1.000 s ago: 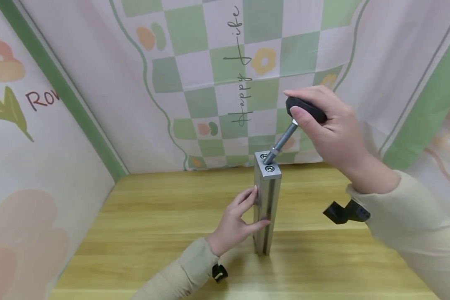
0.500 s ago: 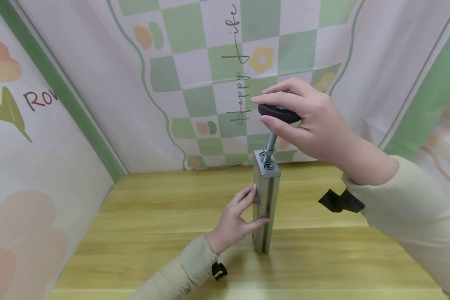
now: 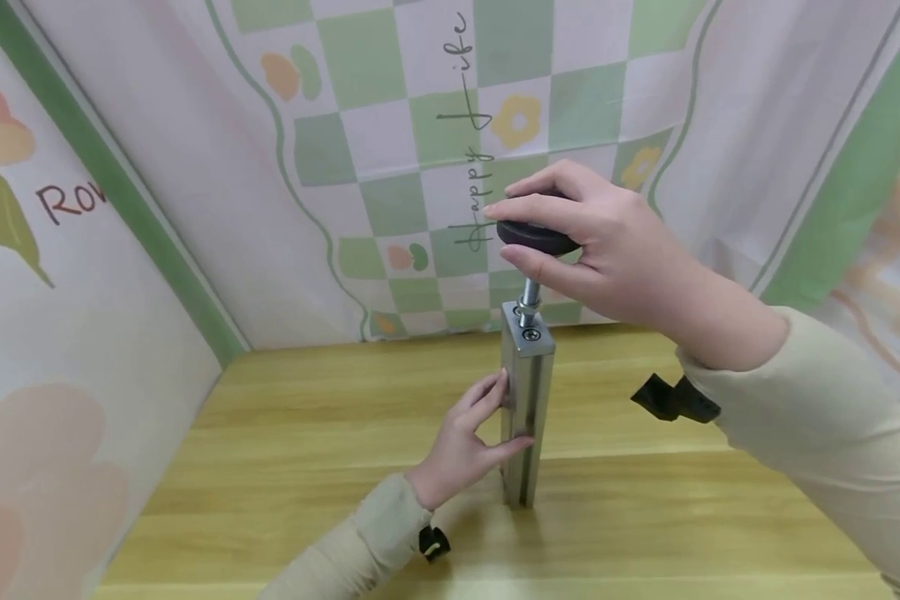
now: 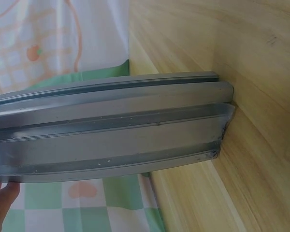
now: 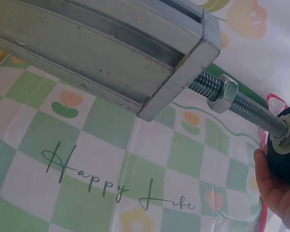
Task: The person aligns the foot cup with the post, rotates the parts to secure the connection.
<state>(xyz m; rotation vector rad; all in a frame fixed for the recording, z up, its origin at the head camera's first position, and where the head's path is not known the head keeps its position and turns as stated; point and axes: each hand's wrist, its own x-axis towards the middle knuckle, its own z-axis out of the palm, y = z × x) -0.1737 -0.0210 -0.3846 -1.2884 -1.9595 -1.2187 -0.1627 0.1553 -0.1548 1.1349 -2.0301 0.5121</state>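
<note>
An aluminium extrusion [image 3: 523, 400] stands upright on the table, capped by an end plate [image 5: 188, 72] with two socket screws. My left hand [image 3: 457, 446] holds its side, thumb on the near face and fingers on the left. Above it, my right hand [image 3: 615, 237] grips the round black base [image 3: 536, 239] of a levelling foot between thumb and fingers. The foot's threaded rod [image 5: 261, 115] points down, its lower end at the middle of the plate between the screws. How deep it sits cannot be told. A hex nut [image 5: 226, 94] is on the rod, a little off the plate.
The wood-grain table [image 3: 307, 408] lies beneath. Behind it hangs a green and white checked cloth [image 3: 390, 133], with a printed panel [image 3: 60, 333] at the left. Black wrist mounts [image 3: 675, 398] sit on both sleeves.
My right hand has swung left with the levelling foot, bringing the rod from a slant to nearly upright over the plate. My left hand keeps its hold on the extrusion.
</note>
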